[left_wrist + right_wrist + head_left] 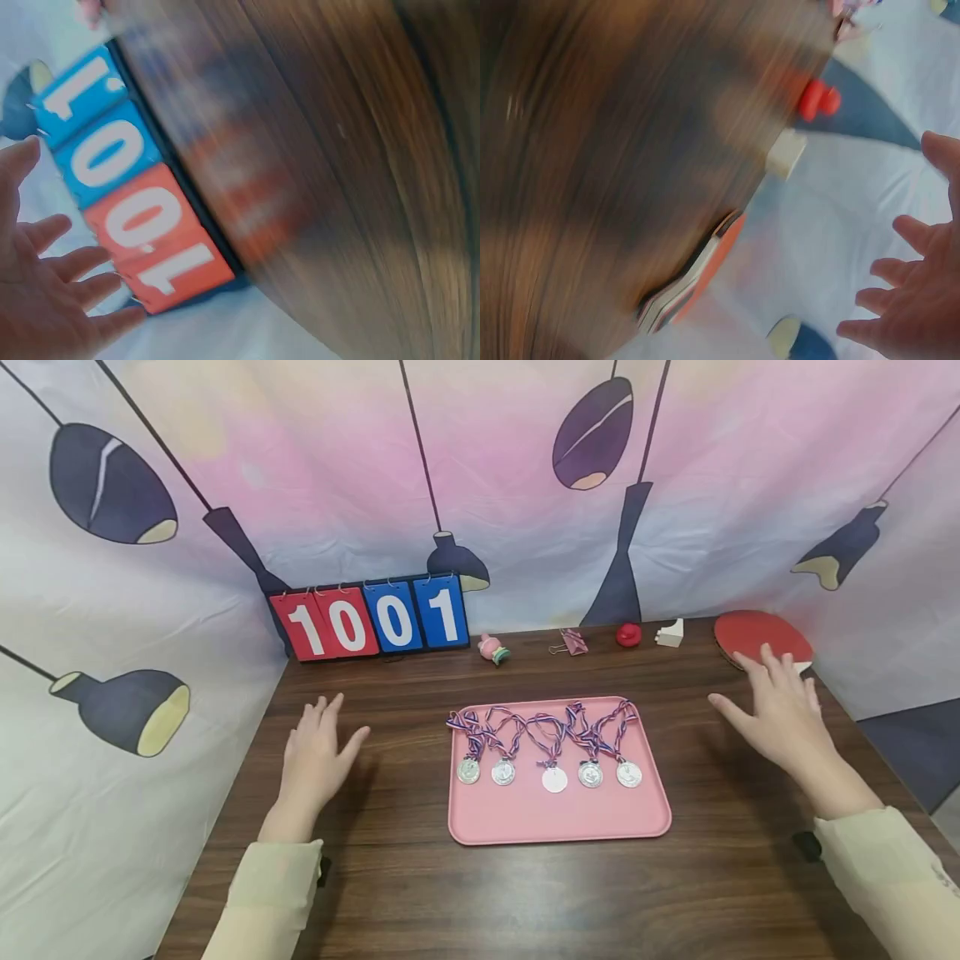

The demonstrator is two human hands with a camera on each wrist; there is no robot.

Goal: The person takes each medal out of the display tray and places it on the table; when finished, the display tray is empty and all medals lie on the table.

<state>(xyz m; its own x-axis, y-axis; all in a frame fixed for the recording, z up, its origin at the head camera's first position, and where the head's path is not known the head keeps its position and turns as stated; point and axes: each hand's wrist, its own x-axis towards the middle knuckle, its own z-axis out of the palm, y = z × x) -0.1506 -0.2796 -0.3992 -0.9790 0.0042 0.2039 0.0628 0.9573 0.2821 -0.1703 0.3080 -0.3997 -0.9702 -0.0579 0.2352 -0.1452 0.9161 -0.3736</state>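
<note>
On the brown table lies a pink tray (558, 818) bearing several silver medals (554, 778) in a row, their striped ribbons (547, 733) bunched toward the far rim. My left hand (317, 758) hovers left of the tray, fingers spread, holding nothing; in the left wrist view the same hand (56, 277) shows extended fingers. On the other side, my right hand (783, 718) is raised right of the tray, fingers apart and nothing in them. It is nearest to a red table tennis paddle (761, 637), whose near edge it partly covers in the head view.
A flip scoreboard (371, 618) reading 1001 stands at the back left. Along the back edge sit a pink figurine (491, 648), a pink binder clip (573, 642), a red rubber duck (628, 635) and a small white block (670, 633). A printed curtain (510, 485) hangs behind.
</note>
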